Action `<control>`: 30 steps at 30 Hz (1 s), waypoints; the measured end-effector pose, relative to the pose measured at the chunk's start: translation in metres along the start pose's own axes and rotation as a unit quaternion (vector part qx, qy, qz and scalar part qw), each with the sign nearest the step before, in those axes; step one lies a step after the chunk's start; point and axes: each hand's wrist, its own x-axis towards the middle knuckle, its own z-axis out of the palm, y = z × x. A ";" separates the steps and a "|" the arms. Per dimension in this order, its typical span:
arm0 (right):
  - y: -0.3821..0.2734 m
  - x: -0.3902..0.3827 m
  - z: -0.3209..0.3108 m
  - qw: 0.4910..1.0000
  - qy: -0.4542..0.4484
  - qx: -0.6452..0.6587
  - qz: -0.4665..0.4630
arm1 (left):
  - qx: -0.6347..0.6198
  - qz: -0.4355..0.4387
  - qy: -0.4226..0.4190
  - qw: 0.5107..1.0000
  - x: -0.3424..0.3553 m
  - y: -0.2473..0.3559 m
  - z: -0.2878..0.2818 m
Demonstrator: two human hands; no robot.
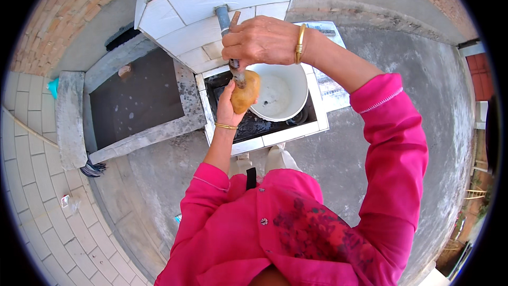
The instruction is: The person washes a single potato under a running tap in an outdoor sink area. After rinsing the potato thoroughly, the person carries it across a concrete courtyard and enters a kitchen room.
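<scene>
My left hand (pixel 228 107) grips a yellow-brown, potato-like item (pixel 244 95) just below the tap's spout. My right hand (pixel 259 41) is closed around the top of the grey tap (pixel 223 21), whose lower end meets the item. Below them a white round basin (pixel 278 98) rests inside a dark, wet, tile-edged sink (pixel 281 140). The tap comes out of a white tiled block (pixel 185 0).
A concrete trough (pixel 132 111) with murky water lies to the left, beside a tiled floor (pixel 32 169). A white slab (pixel 333 92) adjoins the sink's right side. A dark mop-like bundle (pixel 92 168) lies by the trough. Brick walls (pixel 63 5) surround the yard.
</scene>
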 end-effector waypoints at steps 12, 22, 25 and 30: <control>-0.010 -0.001 0.021 0.988 0.108 -0.062 0.087 | 0.016 0.038 0.061 0.997 0.001 0.002 -0.018; -0.028 -0.024 0.039 0.957 0.190 0.009 0.219 | 0.132 -0.045 0.071 0.988 -0.012 0.023 -0.025; -0.048 -0.056 0.066 0.893 0.267 0.096 0.348 | 0.152 -0.061 0.094 0.982 -0.015 0.019 -0.029; -0.104 -0.137 0.157 0.765 0.302 0.227 0.521 | 0.153 -0.067 0.145 0.975 -0.023 -0.005 -0.048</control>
